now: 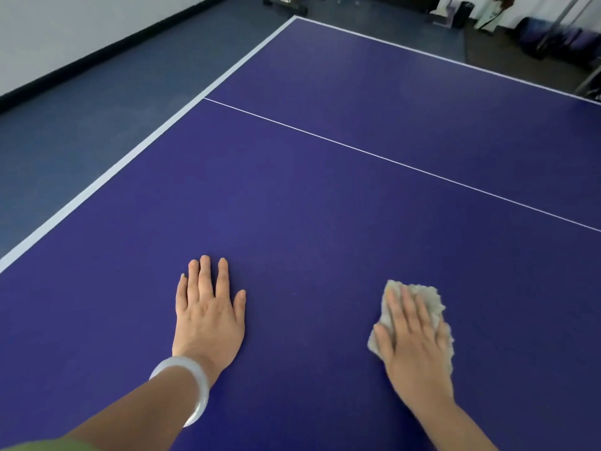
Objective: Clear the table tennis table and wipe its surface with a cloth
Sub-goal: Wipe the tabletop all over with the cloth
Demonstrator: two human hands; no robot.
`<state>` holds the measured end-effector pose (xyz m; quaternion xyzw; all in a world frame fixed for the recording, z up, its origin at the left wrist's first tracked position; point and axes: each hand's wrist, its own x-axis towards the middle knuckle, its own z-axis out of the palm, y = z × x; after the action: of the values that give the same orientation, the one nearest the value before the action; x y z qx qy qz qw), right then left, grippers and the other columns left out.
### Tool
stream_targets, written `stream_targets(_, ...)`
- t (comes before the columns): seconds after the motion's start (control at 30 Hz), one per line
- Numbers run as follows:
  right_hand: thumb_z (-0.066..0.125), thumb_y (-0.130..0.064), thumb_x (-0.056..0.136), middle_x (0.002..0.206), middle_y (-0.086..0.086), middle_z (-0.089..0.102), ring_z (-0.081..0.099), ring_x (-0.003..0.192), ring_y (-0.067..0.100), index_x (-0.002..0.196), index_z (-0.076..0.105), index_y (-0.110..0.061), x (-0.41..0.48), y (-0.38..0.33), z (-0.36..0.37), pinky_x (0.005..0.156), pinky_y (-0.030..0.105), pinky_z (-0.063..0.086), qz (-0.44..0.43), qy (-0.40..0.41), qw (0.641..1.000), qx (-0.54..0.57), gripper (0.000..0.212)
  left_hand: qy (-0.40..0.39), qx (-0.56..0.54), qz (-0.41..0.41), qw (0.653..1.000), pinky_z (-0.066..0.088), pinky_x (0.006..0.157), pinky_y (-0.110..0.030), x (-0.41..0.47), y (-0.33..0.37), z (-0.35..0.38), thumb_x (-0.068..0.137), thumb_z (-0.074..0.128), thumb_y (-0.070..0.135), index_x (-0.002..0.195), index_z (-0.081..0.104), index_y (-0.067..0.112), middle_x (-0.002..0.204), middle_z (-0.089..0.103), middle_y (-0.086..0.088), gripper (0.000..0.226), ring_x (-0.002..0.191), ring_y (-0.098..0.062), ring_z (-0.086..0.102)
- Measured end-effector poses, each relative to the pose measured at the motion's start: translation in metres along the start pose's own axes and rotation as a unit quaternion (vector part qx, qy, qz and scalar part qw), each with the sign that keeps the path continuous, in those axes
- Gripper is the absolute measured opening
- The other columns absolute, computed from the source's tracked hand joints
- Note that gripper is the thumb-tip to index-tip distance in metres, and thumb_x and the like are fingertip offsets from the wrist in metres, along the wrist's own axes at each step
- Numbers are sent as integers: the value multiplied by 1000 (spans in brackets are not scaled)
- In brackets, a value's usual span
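The blue table tennis table (325, 190) fills most of the view, with white edge lines and a thin white centre line. My left hand (208, 310) lies flat on the surface with straight fingers, a pale bangle on the wrist. A beige fluffy cloth (429, 301) lies on the table at the lower right. My right hand (413, 343) presses flat on top of it, fingers straight, so much of the cloth is hidden under the palm.
The table's left edge (130, 157) runs diagonally along grey-blue floor (81, 125) beside a white wall with a black skirting. Beyond the far edge stand dark bags, a bin and other blurred items (487, 24).
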<state>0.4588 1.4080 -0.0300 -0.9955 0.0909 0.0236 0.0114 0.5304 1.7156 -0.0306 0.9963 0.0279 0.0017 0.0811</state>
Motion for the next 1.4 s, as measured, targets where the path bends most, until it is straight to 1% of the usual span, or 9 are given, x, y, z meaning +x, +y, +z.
stream_targets(0.1, 0, -55, 97, 166, 1, -5, -7, 153, 22, 149, -20, -28, 51, 13, -12, 120, 57, 7, 212, -27, 975, 57, 62, -6, 1, -2, 1000, -2, 123, -42, 1, 1, -3, 97, 0, 50, 156, 14, 11, 162, 13, -15, 72, 152, -28, 3)
stream_targets(0.17, 2, -52, 97, 165, 4, -12, -12, 152, 24, 148, -24, -24, 72, -20, -15, 121, 58, 2, 199, -30, 977, 67, 64, -13, 7, -4, 1000, 0, 123, -43, 1, 3, -5, 93, -1, 51, 155, 16, 11, 162, 15, -15, 75, 151, -29, 5)
stream_targets(0.33, 9, -51, 103, 166, -4, -3, -4, 153, 17, 158, -1, -25, 52, -106, -4, 120, 49, -1, -274, -25, 961, 25, 61, -26, 18, -16, 999, 0, 123, -43, 3, 6, -7, 92, -7, 51, 156, 10, 15, 163, 9, -12, 76, 152, -26, -1)
stream_targets(0.4, 12, -52, 104, 166, -8, 2, 1, 153, 14, 159, 5, -28, 61, -86, -5, 120, 46, 3, -329, -25, 944, 11, 60, -33, 24, -15, 999, 3, 123, -44, 3, 6, -9, 93, -2, 51, 156, 15, 14, 163, 14, -13, 75, 152, -27, 4)
stream_targets(0.67, 12, -48, 101, 166, -2, 0, -6, 152, 18, 158, -4, -27, 231, -25, -27, 120, 58, 5, 80, -48, 993, 67, 62, -49, 47, -23, 997, 10, 120, -43, 4, 7, -15, 97, 11, 47, 153, 30, 12, 158, 29, -14, 68, 149, -29, 21)
stream_targets(0.8, 10, -48, 101, 166, -7, -8, -11, 152, 15, 157, -5, -29, 220, -110, -18, 121, 52, 1, -171, -41, 984, 26, 61, -46, 48, -28, 997, 8, 120, -42, 4, 7, -16, 97, 10, 48, 154, 26, 14, 160, 24, -12, 68, 150, -27, 15)
stream_targets(0.93, 16, -53, 102, 166, -10, 0, 0, 153, 15, 158, 6, -30, 149, -112, -7, 122, 50, 5, -459, -36, 888, -6, 62, -42, 42, -27, 998, 6, 121, -41, 5, 5, -15, 97, 9, 50, 155, 23, 16, 162, 19, -10, 68, 151, -25, 10)
stream_targets(1.2, 18, -54, 97, 166, -3, 7, 0, 152, 18, 158, 3, -25, 298, -2, -24, 119, 59, 7, 23, -42, 996, 78, 69, -45, 42, -33, 998, -2, 123, -39, 4, 5, -12, 95, 0, 53, 157, 7, 21, 164, 4, -6, 70, 152, -21, -4)
stream_targets(1.4, 24, -51, 98, 165, -12, 5, -1, 152, 16, 157, 9, -31, 255, -115, -23, 121, 52, 5, -227, -45, 972, 33, 64, -31, 31, -38, 998, -7, 122, -35, 5, 6, -13, 95, 1, 54, 157, 12, 21, 164, 7, -5, 71, 152, -19, -4)
